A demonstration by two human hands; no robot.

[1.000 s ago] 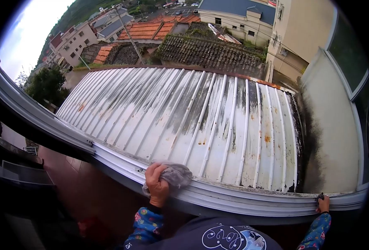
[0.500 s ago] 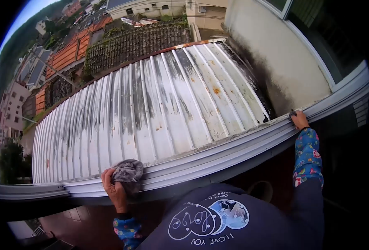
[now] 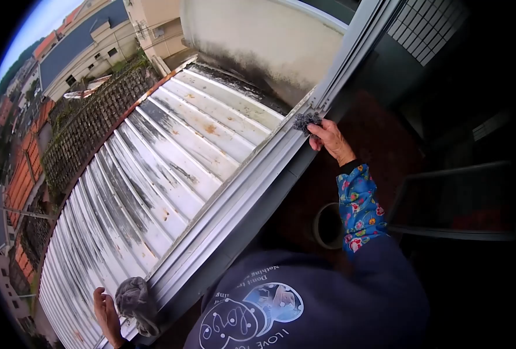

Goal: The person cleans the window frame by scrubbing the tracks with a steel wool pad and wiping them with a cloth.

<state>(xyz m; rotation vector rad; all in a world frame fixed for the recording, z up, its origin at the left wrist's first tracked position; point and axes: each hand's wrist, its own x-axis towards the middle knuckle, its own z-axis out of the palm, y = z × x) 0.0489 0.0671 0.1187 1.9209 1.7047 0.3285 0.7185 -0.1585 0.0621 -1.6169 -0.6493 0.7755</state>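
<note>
Pinching a fuzzy dark-grey scourer point(image 3: 307, 123) in the right hand point(image 3: 334, 143), risking knocking the crumpled grey cloth point(image 3: 134, 299) off the silver metal track point(image 3: 214, 232) with a careless left hand point(image 3: 106, 314), grip unclear.

An upper-floor window spot in a built-up area: beyond the sill point(image 3: 229, 200) lie a metal roof point(image 3: 135, 180), tiled roofs point(image 3: 83, 136) and buildings point(image 3: 86, 49).

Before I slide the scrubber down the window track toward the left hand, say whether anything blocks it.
Nothing visible lies on the window track between the scrubber, in the right hand, and the gray cloth. That cloth, bunched on the track beside the left hand, is the first obstacle.
</note>
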